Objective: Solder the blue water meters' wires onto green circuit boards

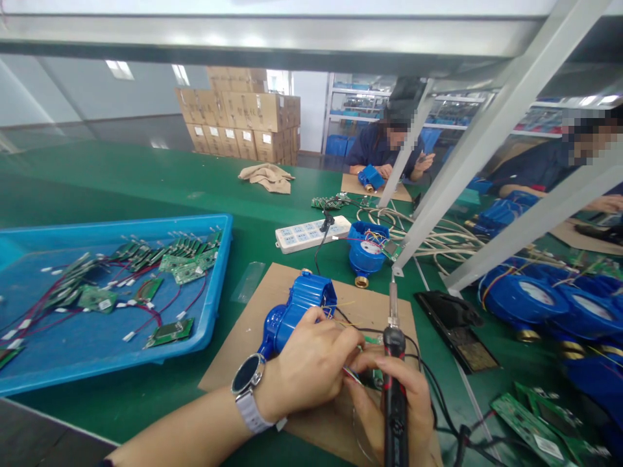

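My left hand (311,360), with a watch on the wrist, pinches thin wires and a small green circuit board (376,376) just beside a blue meter housing (296,311) that lies on a cardboard sheet (272,292). My right hand (389,408) is wrapped round a red and black soldering iron (394,389). Its metal tip (392,301) points up and away from me. Both hands meet over the near end of the cardboard.
A blue tray (214,272) of green circuit boards with red wires lies at the left. A white power strip (311,235), a second blue meter (367,250), a black iron stand (457,324) and more blue meters (549,298) lie around. Two people work opposite. A grey frame strut (467,149) crosses overhead.
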`<state>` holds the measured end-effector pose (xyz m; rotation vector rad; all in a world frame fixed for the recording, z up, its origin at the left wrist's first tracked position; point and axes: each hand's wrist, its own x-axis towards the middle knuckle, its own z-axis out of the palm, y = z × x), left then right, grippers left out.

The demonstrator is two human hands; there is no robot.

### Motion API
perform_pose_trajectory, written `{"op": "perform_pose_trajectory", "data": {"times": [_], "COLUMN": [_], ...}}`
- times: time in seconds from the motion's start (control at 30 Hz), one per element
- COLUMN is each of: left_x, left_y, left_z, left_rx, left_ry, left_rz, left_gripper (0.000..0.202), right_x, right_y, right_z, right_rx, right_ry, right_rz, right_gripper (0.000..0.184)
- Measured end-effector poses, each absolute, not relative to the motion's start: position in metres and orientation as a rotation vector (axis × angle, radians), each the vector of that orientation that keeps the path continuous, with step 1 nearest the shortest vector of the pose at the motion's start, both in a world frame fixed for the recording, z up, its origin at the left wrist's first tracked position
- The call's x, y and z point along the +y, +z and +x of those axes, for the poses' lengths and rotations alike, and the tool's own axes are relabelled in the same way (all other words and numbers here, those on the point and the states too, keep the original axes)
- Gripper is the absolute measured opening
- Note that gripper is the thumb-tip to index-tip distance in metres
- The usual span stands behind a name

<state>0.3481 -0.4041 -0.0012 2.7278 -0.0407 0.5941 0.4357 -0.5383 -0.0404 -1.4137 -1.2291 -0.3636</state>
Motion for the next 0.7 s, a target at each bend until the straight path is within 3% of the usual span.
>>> {"op": "perform_pose_trajectory", "data": {"times": [0.27,0.53,0.7], "left_x": [-0.405,-0.405,-0.402], "left_y": [-0.002,0.002,0.012], "left_z": [0.353,0.347,0.338], "left_rx": [-0.096,-0.028,0.020], "left_ry": [0.639,0.586,0.580], "left_rz": [2.749,2.574,2.481], "left_gripper": [0.012,0.026,0.009], "right_x": [-0.533,-0.535,-0.540], "right_y": [-0.035,-0.032,-0.027], "right_z": [0.427,0.432,0.444], "right_rx": [-1.038,-1.076,-1.146], "right_ry": [-0.190,-0.267,-0.338], "right_rz": [-1.380,-1.391,-1.460], "right_gripper": [0.040,0.038,0.039]}}
